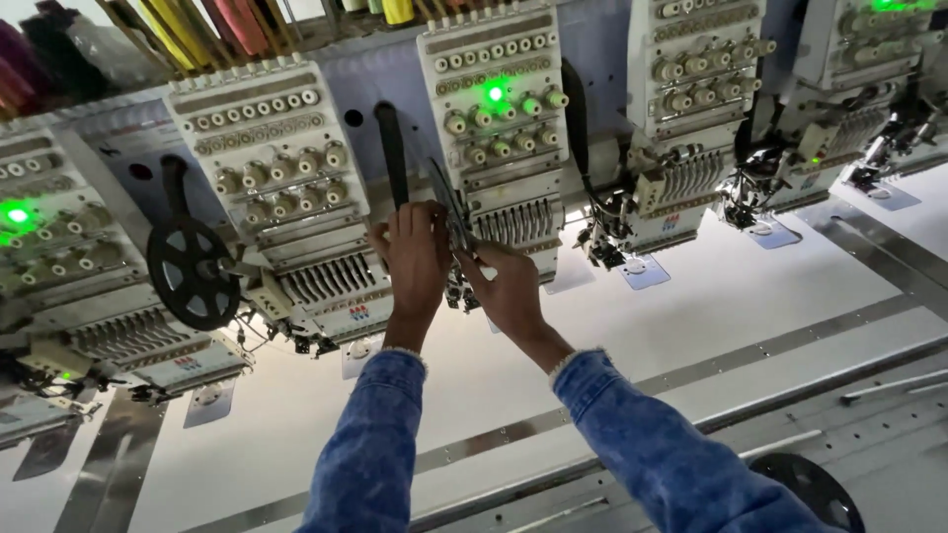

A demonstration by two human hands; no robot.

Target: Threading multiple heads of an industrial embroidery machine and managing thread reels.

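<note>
Where the two blue denim sleeves (632,444) reach over the white machine bed (711,296), the left hand (415,259) and right hand (506,286) meet at one embroidery head (499,138). The right pinches slim metal scissors (449,205), blades pointing up against the head's needle bars; the left's fingers curl beside them, grip unclear. Farther back, green lights glow along the row.

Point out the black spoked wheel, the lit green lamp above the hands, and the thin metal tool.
Black spoked wheel (193,271), head view, hub.
Lit green lamp (495,93), head view, centre.
Thin metal tool (446,202), head view, mid-blade.
</note>
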